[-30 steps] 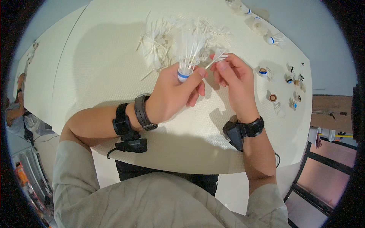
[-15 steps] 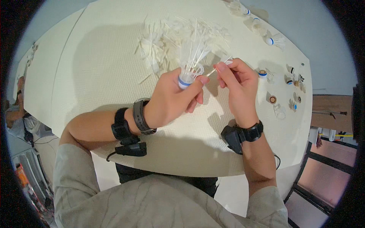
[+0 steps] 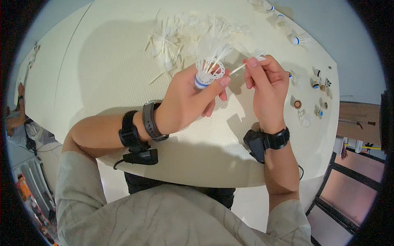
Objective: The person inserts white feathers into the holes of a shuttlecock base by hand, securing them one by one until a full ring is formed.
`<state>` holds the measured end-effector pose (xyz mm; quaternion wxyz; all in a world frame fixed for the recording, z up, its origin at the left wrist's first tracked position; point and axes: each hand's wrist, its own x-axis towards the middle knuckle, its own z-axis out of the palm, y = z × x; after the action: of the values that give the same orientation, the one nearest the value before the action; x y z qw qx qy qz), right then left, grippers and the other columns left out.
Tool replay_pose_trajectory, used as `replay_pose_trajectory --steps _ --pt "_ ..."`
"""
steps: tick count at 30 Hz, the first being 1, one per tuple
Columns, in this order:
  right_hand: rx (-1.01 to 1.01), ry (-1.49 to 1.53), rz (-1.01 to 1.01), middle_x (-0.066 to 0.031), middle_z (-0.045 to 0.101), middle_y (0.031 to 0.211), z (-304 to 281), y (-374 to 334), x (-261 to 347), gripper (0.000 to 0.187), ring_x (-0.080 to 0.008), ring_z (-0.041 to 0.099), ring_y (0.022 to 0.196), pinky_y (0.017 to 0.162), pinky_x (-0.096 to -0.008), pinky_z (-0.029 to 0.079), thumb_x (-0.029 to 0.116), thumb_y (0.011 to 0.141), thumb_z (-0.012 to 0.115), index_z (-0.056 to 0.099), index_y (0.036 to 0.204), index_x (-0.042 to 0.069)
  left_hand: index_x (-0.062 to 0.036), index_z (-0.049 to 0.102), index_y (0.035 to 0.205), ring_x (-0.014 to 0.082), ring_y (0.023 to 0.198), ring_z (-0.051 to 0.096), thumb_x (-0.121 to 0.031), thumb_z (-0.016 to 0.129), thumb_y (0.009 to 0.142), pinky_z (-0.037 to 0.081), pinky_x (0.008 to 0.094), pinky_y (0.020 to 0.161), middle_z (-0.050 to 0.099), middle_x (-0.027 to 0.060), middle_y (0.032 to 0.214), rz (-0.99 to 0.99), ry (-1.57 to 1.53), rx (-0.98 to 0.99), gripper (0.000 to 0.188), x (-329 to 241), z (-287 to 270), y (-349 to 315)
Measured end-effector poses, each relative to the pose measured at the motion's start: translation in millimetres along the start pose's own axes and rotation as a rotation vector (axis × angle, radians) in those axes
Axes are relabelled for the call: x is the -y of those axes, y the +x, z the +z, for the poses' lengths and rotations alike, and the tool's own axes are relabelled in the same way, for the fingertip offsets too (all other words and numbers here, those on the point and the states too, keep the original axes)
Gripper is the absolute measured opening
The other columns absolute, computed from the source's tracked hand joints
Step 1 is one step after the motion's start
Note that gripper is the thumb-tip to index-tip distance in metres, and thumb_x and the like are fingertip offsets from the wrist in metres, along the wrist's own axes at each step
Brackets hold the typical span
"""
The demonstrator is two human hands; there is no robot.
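My left hand (image 3: 184, 96) is closed around the base of a shuttlecock (image 3: 202, 80), thumb along its side. The shuttlecock has a white cap with a blue band and a white openwork ring. A few feather shafts stand up from it, pointing away from me. To its right, my right hand (image 3: 269, 88) pinches a white feather (image 3: 237, 69) between thumb and fingers. The bare shaft of this feather slants down toward the shuttlecock and ends beside my left thumb. Whether the shaft tip touches the thumb or the shuttlecock, I cannot tell.
Beyond my hands a heap of loose white feathers (image 3: 166, 53) covers part of the pale table (image 3: 102, 82). Several shuttlecocks (image 3: 296, 41) lie along the far right edge. Small caps, a brown ring-shaped piece (image 3: 297, 104) and clear bits lie at the right. Another person's arm (image 3: 18, 119) shows at far left.
My right hand has moved right and slightly away from me with the feather, widening the gap to the shuttlecock. The shuttlecock has tilted, so its openwork ring shows more fully.
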<state>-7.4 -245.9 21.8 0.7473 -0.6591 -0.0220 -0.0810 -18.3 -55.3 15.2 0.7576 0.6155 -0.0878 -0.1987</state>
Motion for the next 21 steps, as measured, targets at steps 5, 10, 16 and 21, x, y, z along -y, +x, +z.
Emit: replay_pose_trajectory --steps 5,10,16,21 --pt "0.007 -0.052 -0.018 0.0024 0.062 0.072 1.5 -2.1 -1.7 0.01 -0.0034 0.052 0.06 0.054 -0.02 0.041 0.01 0.094 0.07 0.067 0.087 0.003 -0.0002 0.057 0.107 0.007 0.05 0.051 -0.015 0.063 0.098 0.039 0.0231 0.044 0.064 0.0058 0.077 -0.005 -0.037 0.01 0.018 -3.3 -0.6 0.8" --pt "0.043 -0.11 -0.013 0.0037 0.063 0.074 8.8 -5.1 3.6 0.01 -0.0022 0.053 0.063 0.056 -0.019 0.041 0.011 0.093 0.072 0.069 0.092 0.002 -0.0007 0.056 0.107 0.0072 0.051 0.052 -0.012 0.062 0.098 0.039 0.023 0.045 0.061 0.0041 0.075 -0.038 -0.051 -0.002 0.016 -2.5 -2.2 0.6" --pt "0.214 -0.251 -0.021 0.0022 0.067 0.079 -1.3 -7.1 0.5 0.01 -0.0022 0.057 0.07 0.061 -0.0176 0.044 0.009 0.091 0.074 0.072 0.095 0.0 -0.0029 0.057 0.099 0.0072 0.051 0.051 -0.014 0.061 0.099 0.039 0.0238 0.044 0.058 0.0023 0.071 -0.019 -0.039 -0.014 0.012 1.1 -1.5 0.1" --pt "0.069 -0.116 -0.07 -0.0017 0.07 0.083 2.1 -9.5 3.8 0.009 -0.0037 0.061 0.072 0.062 -0.0197 0.048 0.004 0.089 0.074 0.071 0.096 -0.001 -0.0044 0.058 0.091 0.0067 0.051 0.05 -0.016 0.064 0.099 0.037 0.024 0.043 0.056 -0.0001 0.067 0.068 0.038 -0.039 0.016 5.4 -1.1 -1.2"
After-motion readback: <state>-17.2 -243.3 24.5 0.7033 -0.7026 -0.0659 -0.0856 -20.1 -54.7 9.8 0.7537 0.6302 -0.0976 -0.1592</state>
